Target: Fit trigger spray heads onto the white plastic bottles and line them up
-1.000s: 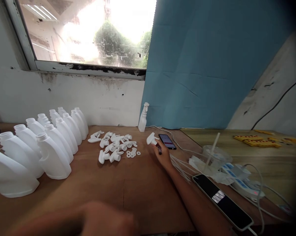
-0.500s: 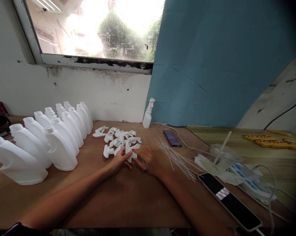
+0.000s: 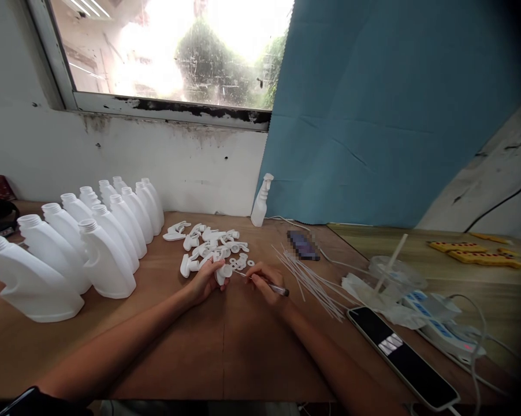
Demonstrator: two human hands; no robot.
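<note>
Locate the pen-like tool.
In the head view, the pen-like tool is near the centre, in the right hand, pointing toward the white spray head in the left hand.

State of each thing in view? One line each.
Left hand, closed on a white spray head
Right hand, holding a pen-like tool
Loose spray heads, piled, not fitted
White bottles, upright, open-necked
Back bottle, upright, spray top fitted
White washers, loose in a cluster
Thin white tubes, loosely bunched
Near phone, face up, mostly dark, plugged in
Far phone, face up, pixelated
Power strip, lit red at one end
</note>
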